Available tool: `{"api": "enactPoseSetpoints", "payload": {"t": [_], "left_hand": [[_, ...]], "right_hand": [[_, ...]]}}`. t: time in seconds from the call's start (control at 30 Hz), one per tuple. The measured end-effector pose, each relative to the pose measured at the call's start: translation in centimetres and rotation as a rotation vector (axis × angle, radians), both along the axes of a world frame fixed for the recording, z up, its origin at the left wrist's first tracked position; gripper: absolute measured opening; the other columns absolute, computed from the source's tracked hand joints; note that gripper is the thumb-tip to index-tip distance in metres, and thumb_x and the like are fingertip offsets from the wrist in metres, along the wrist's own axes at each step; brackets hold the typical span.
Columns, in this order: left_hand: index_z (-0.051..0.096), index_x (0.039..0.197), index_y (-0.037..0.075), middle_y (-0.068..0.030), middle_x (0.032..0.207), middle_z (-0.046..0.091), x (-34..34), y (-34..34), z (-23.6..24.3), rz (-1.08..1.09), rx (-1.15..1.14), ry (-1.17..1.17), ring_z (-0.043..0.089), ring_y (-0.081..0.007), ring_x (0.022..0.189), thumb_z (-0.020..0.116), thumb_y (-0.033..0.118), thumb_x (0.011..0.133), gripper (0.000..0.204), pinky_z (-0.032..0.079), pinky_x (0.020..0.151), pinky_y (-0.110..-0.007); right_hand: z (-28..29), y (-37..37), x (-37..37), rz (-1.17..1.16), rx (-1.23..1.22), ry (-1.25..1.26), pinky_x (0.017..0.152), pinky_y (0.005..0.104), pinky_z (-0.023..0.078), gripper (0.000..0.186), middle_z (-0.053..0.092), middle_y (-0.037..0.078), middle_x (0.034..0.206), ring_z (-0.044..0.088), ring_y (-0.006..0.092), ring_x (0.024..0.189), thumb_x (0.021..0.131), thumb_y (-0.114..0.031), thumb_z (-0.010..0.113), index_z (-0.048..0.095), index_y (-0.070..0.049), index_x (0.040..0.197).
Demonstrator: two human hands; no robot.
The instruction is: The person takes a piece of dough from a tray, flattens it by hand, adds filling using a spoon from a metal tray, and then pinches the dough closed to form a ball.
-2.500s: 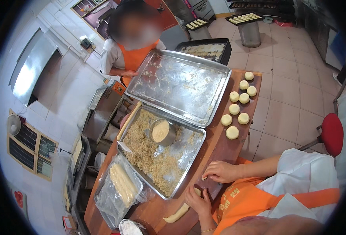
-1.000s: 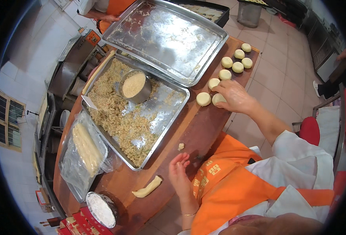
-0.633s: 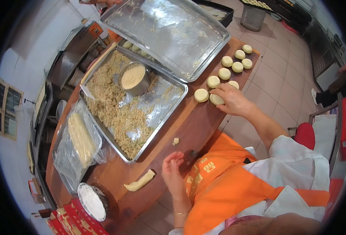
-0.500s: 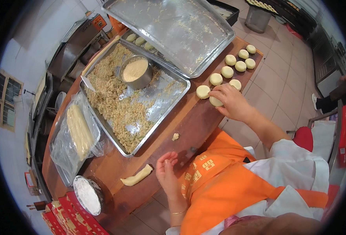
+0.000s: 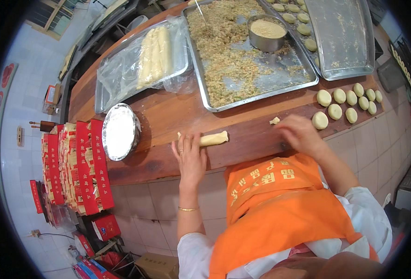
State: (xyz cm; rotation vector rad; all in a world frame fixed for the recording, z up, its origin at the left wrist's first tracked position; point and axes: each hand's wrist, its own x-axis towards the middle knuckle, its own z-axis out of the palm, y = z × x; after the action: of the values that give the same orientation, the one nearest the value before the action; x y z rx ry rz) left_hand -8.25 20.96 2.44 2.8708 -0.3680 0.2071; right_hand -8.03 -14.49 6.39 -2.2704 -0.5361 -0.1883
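My left hand (image 5: 190, 156) rests over the left part of a short pale dough roll (image 5: 214, 138), fingers stretched across it. Both ends of the roll show on either side of the fingers. To the right, my right hand (image 5: 303, 133) is over the table with loosely bent fingers and nothing visible in them. Its fingertips are right beside a small dough scrap (image 5: 274, 120). Beyond that hand, several round flattened dough pieces (image 5: 335, 111) sit in rows along the table's right end.
Behind the hands lies a metal tray (image 5: 264, 98) of crumbly filling, with a metal bowl (image 5: 266, 43) of pale crumbs in it. Bagged dough logs (image 5: 155, 58) lie on another tray. A bowl of white flour (image 5: 119, 131) stands left, near red packages (image 5: 88, 167). A bare tray (image 5: 342, 35) overlaps more dough rounds.
My view has swung left. My right hand has left the round dough pieces and come back beside the scrap. My left hand has moved from beside the dough roll onto it.
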Motion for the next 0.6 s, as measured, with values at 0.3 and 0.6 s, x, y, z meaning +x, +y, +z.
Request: {"api": "enactPoseSetpoints", "payload": {"t": [0.3, 0.6], "left_hand": [[0.057, 0.112, 0.004, -0.0118, 0.103, 0.062, 1.1, -1.6, -0.2, -0.229, -0.134, -0.042, 0.059, -0.0280, 0.106, 0.065, 0.003, 0.083, 0.031, 0.020, 0.115, -0.059], [0.058, 0.112, 0.003, -0.0135, 0.104, 0.061, 0.5, -3.3, -1.1, -0.213, -0.061, -0.083, 0.058, -0.0302, 0.106, 0.069, 0.008, 0.078, 0.036, 0.028, 0.111, -0.054]], "right_hand": [[-0.4, 14.1, 6.0, 0.493, -0.172, 0.205, 0.086, 0.0497, 0.050, 0.042, 0.067, 0.022, 0.111, 0.062, 0.0432, 0.105, 0.088, -0.021, 0.068, 0.057, -0.004, 0.125], [0.3, 14.0, 5.2, 0.424, -0.234, 0.345, 0.081, 0.0508, 0.052, 0.024, 0.068, 0.028, 0.095, 0.065, 0.0465, 0.091, 0.087, -0.019, 0.059, 0.067, 0.003, 0.095]]}}
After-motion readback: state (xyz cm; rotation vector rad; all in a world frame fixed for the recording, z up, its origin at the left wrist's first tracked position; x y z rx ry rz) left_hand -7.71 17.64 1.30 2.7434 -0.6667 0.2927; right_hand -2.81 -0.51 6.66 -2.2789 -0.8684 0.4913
